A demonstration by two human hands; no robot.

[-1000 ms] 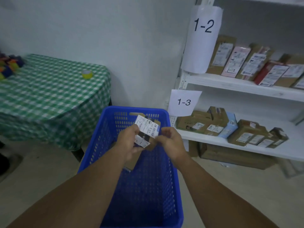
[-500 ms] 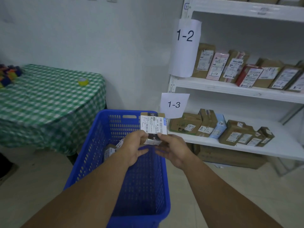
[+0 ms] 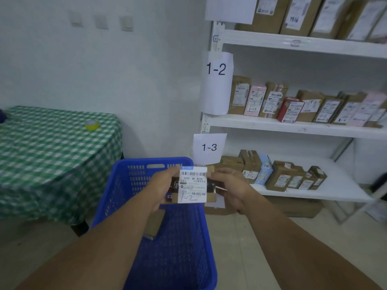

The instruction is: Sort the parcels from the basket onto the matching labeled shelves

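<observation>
Cardboard parcel (image 3: 193, 185), seemingly marked 1-2, lies level with left hand (image 3: 165, 186) and right hand (image 3: 227, 185) each gripping an end; the 1-2 shelf (image 3: 240, 122) sits far right, above.

Single view only: head-worn, wide-angle, looking forward and down. We stand close over the blue basket (image 3: 129, 185), low centre of frame; shelving (image 3: 293, 125) fills the right side, near; the worktop (image 3: 52, 153) lies left, a little further off.
</observation>
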